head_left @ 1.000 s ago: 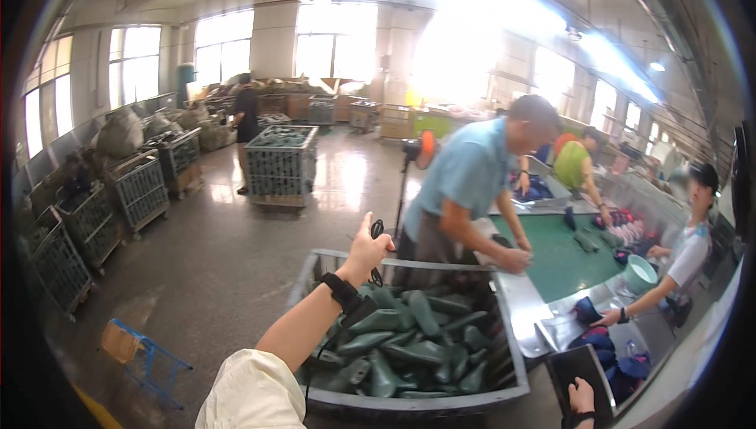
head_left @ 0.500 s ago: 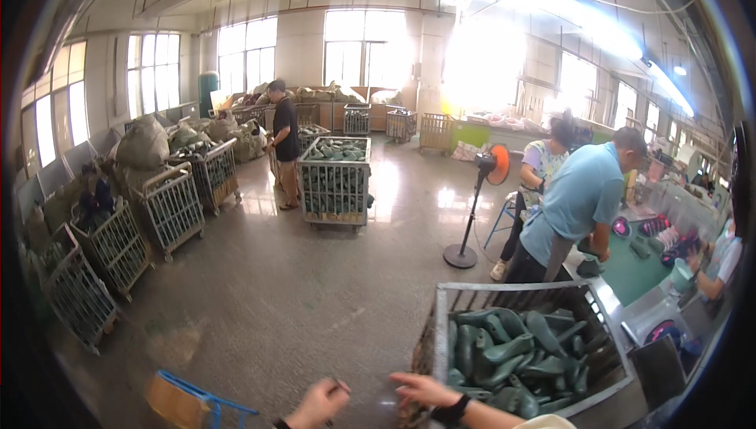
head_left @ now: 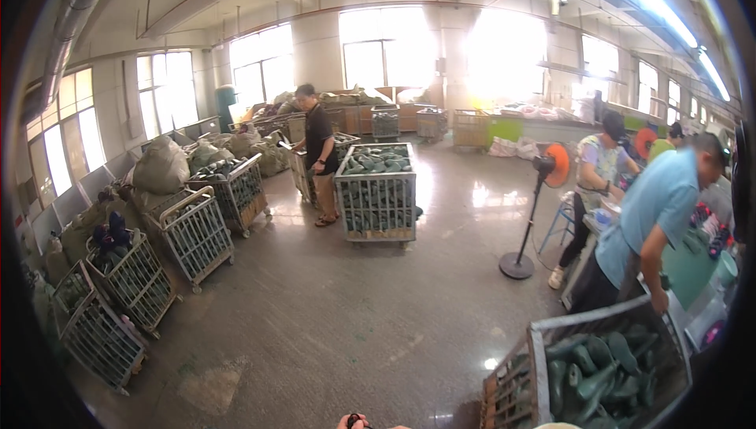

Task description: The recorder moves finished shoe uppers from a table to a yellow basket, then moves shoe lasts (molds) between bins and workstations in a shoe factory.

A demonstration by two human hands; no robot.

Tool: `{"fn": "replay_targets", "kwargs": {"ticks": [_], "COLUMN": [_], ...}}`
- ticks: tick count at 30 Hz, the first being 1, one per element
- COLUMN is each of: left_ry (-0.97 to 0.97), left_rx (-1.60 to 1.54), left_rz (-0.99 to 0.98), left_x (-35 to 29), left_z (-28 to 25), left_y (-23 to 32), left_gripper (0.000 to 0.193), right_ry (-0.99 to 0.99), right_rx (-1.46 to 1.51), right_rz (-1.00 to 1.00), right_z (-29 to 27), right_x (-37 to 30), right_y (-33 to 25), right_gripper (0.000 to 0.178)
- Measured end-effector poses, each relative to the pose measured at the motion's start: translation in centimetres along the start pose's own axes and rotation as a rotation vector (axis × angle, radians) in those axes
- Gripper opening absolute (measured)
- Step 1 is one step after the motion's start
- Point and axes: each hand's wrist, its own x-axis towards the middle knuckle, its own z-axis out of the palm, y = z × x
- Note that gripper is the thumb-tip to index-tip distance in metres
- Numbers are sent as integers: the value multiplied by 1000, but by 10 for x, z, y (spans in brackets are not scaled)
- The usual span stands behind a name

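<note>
At the bottom edge my left hand (head_left: 344, 423) is closed around a small dark object (head_left: 356, 419), too little of which shows to name. Just a sliver of my right hand (head_left: 399, 427) appears beside it, its fingers mostly cut off by the frame. To the right of both hands stands a metal-framed cart (head_left: 539, 350) full of dark green shoe lasts (head_left: 596, 382). Neither hand touches it. A person in a light blue shirt (head_left: 657, 208) leans at its far side, one hand low by the rim.
A floor fan (head_left: 517, 265) stands left of a green-topped worktable (head_left: 683, 271). Ahead is another cart of lasts (head_left: 376, 204), with a person in black (head_left: 318, 141) beside it. Several barred carts (head_left: 197, 232) and stuffed sacks (head_left: 161, 163) line the left wall.
The view has swung left, so the near cart sits farther right. My hands have dropped to the bottom edge and come together. The person in blue has lowered an arm to the cart's rim.
</note>
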Motion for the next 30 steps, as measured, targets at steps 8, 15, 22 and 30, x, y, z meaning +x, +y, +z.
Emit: {"fn": "replay_targets", "kwargs": {"ticks": [8, 15, 22, 30], "left_ry": [-178, -550, -995, -1380], "left_rx": [241, 252, 369, 774], "left_rz": [22, -375, -291, -57], "left_x": [196, 352, 565, 777], "left_z": [42, 94, 170, 350], "left_y": [27, -8, -21, -36], "left_gripper": [26, 27, 46, 27], "right_ry": [-2, 191, 228, 971], "right_rx": [-365, -111, -452, -105], "right_rz": [-297, -27, 148, 155], "right_z": [-135, -275, -449, -645], "right_x": [126, 188, 262, 276], "right_y": [-77, -135, -208, -248], "right_gripper": [21, 21, 31, 20]}}
